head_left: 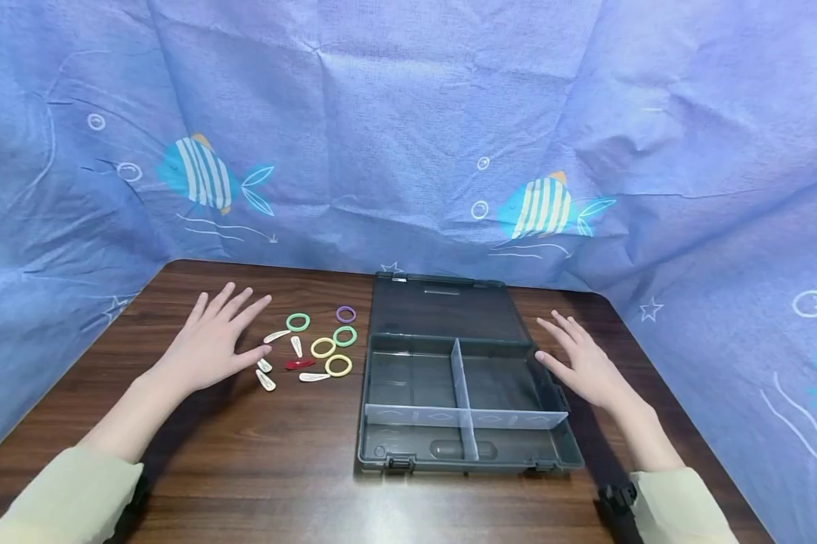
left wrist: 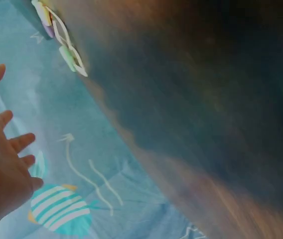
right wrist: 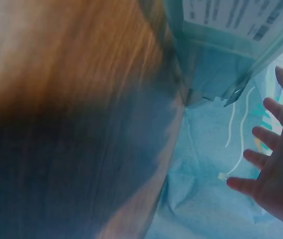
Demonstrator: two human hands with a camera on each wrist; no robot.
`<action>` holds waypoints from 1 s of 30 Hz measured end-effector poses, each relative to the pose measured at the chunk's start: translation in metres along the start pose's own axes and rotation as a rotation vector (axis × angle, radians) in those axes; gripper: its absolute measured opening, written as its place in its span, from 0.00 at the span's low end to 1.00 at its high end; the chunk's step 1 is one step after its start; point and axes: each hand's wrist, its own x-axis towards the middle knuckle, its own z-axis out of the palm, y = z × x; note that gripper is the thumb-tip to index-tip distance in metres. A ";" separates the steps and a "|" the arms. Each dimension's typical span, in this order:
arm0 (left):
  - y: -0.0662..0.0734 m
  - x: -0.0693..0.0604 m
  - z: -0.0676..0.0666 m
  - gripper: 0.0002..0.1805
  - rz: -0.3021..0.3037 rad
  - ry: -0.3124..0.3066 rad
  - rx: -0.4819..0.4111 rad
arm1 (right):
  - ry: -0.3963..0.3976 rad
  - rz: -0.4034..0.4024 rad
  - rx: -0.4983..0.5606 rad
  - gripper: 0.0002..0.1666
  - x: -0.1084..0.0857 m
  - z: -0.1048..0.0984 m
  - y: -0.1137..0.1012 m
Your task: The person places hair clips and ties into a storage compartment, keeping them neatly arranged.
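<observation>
My left hand (head_left: 207, 344) hovers over the table's left side, fingers spread and holding nothing. Just right of it lie several white snap hair clips (head_left: 266, 380), one red hair clip (head_left: 300, 364) and small hair ties: green (head_left: 298, 329), yellow (head_left: 338, 375) and purple (head_left: 345, 322). The thumb overlaps one white clip in the head view. A dark translucent compartment box (head_left: 476, 467) sits right of centre, lid (head_left: 442, 306) folded back. My right hand (head_left: 585, 366), fingers extended and nothing held, is beside the box's right edge; whether it touches is unclear.
Pale dividers (head_left: 415, 415) split the box into compartments, with nothing visible inside. The brown wooden table (head_left: 272, 483) ends at a blue fish-patterned cloth (head_left: 394, 136) behind and at the sides. Both wrists wear dark straps (head_left: 617, 496).
</observation>
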 end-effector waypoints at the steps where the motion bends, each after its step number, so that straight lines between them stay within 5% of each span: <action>1: -0.002 0.003 0.002 0.42 0.012 0.001 -0.002 | -0.003 -0.009 0.009 0.39 0.002 0.000 0.002; 10: -0.014 0.027 0.016 0.38 0.106 -0.026 -0.081 | -0.033 -0.142 0.140 0.34 0.010 0.008 0.024; 22: -0.017 0.059 0.035 0.31 0.180 -0.120 -0.150 | 0.017 -0.221 0.243 0.31 0.014 0.018 0.038; 25: -0.017 0.064 0.039 0.29 0.174 -0.159 -0.165 | 0.002 -0.222 0.305 0.27 0.013 0.010 0.023; 30: -0.015 0.069 0.045 0.26 0.192 -0.196 -0.195 | -0.049 -0.152 0.424 0.24 0.014 0.014 0.029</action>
